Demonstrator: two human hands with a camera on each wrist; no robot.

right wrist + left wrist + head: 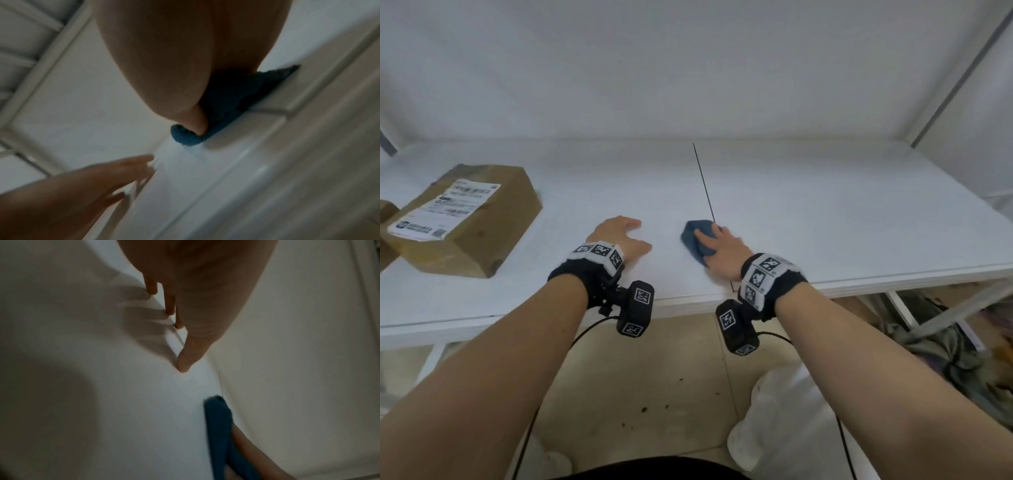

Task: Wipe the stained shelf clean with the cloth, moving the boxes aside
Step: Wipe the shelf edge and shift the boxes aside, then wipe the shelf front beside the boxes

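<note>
The white shelf runs across the head view, split by a thin dark seam. My right hand grips a bunched blue cloth and presses it onto the shelf at the seam, near the front edge. In the right wrist view the cloth folds around the thumb of that hand. My left hand rests empty on the shelf just left of the cloth, its fingertips touching the surface. A brown cardboard box with a white label lies at the left.
A second brown box peeks in at the far left edge. A shelf post rises at the right. Below the shelf are a tiled floor, a white bag and piled clutter.
</note>
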